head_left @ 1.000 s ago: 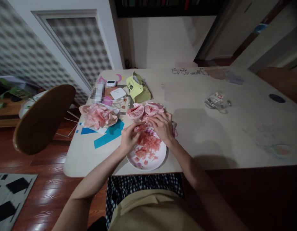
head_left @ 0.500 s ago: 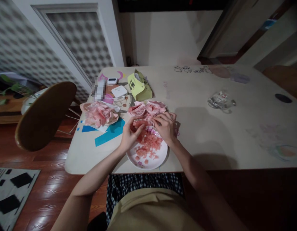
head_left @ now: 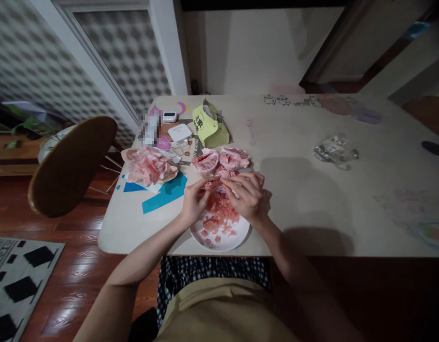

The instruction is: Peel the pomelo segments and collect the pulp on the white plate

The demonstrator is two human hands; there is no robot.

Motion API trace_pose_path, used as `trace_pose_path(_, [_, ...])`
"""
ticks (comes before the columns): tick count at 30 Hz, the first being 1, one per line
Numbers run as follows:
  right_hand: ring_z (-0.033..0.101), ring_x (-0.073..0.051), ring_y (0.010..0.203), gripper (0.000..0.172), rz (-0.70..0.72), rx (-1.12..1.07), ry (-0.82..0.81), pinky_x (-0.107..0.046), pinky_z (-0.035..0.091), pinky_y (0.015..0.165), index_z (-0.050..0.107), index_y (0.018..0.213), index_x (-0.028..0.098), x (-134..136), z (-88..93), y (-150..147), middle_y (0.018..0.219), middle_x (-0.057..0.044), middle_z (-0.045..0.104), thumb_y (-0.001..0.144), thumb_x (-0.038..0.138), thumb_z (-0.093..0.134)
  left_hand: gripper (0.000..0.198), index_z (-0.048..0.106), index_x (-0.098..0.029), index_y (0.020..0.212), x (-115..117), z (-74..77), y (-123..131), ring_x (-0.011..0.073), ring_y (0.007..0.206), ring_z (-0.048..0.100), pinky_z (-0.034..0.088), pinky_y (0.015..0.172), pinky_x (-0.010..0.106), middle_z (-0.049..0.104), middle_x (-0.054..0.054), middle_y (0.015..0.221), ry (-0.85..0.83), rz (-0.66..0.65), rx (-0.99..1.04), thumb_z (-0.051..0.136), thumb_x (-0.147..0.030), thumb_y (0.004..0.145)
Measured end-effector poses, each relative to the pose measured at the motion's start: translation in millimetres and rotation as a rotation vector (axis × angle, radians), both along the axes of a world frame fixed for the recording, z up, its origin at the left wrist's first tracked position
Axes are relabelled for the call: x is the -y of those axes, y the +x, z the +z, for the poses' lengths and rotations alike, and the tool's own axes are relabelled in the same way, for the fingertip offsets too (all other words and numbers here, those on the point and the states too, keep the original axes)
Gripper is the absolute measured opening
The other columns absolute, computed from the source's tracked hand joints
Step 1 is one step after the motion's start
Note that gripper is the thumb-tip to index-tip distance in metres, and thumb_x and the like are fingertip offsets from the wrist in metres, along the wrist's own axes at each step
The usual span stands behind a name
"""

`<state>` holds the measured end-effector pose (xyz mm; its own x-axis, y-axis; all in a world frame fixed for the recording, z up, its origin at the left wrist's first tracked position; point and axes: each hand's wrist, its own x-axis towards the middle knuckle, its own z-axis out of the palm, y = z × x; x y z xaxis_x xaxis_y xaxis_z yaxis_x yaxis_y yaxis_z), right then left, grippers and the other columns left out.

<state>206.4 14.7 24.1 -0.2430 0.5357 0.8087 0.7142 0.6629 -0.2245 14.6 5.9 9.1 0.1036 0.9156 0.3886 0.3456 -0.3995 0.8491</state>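
Over the back of a white plate (head_left: 227,242), my left hand (head_left: 194,201) is closed around a reddish pomelo segment (head_left: 213,184). My right hand (head_left: 248,195) pinches the same segment from the other side, fingertips meeting near the left ones. Much of the segment is hidden by the fingers. Loose red pulp pieces (head_left: 219,213) lie on the plate below. Just beyond the hands sit pink pomelo pieces with thick pith, one on the left (head_left: 205,162) and one on the right (head_left: 235,158). A heap of pink peel (head_left: 150,166) lies left of them.
Blue paper strips (head_left: 164,194) lie left of the plate. Behind stand a yellow-green paper bag (head_left: 210,126), a white box (head_left: 180,132) and a small white device (head_left: 170,117). A clear plastic packet (head_left: 335,149) is far right. A wooden chair (head_left: 73,166) stands left of the table.
Both hands have drawn closer together, with the fingertips now meeting at the segment. The right fingers have come back slightly from the pith pieces. The camera view has shifted a little.
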Motion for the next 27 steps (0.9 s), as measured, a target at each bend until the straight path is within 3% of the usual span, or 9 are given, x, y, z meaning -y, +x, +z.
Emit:
trace_pose_path(7, [0.07, -0.019, 0.095, 0.018, 0.052, 0.044, 0.017, -0.041, 0.044, 0.093, 0.076, 0.111, 0.034, 15.0, -1.3, -9.1, 0.095, 0.005, 0.081, 0.097, 0.023, 0.071, 0.03, 0.074, -0.021, 0.126, 5.5, -1.4, 0.4, 0.0212, 0.106, 0.079, 0.064, 0.095, 0.031, 0.08, 0.009, 0.121, 0.071, -0.051, -0.054, 0.059, -0.021, 0.1])
trace_pose_path(18, [0.071, -0.018, 0.092, 0.012, 0.07, 0.007, 0.001, -0.04, 0.045, 0.091, 0.076, 0.1, 0.031, 15.9, 3.4, -8.8, 0.091, 0.006, 0.081, 0.097, 0.021, 0.07, 0.037, 0.069, -0.02, 0.134, 4.8, 3.2, 0.5, 0.0211, 0.12, 0.074, 0.059, 0.109, 0.036, 0.077, 0.01, 0.129, 0.12, -0.171, -0.102, 0.053, -0.016, 0.101])
trace_pose_path(23, [0.07, -0.018, 0.092, 0.013, 0.073, -0.014, 0.014, -0.039, 0.046, 0.091, 0.076, 0.103, 0.031, 16.9, 4.8, -4.1, 0.092, 0.005, 0.08, 0.096, 0.021, 0.071, 0.036, 0.067, -0.02, 0.137, 2.5, 0.3, -3.7, 0.0228, 0.117, 0.076, 0.062, 0.103, 0.035, 0.076, 0.012, 0.13, 0.102, -0.224, -0.085, 0.057, -0.027, 0.103])
trace_pose_path(27, [0.071, -0.019, 0.092, 0.018, 0.078, -0.047, 0.066, -0.038, 0.048, 0.089, 0.075, 0.109, 0.029, 17.5, 7.7, -1.8, 0.093, 0.004, 0.081, 0.095, 0.018, 0.072, 0.032, 0.067, -0.021, 0.13, 4.6, -1.1, -4.8, 0.0191, 0.104, 0.079, 0.064, 0.086, 0.025, 0.08, 0.011, 0.118, 0.105, -0.176, 0.044, 0.061, -0.035, 0.102])
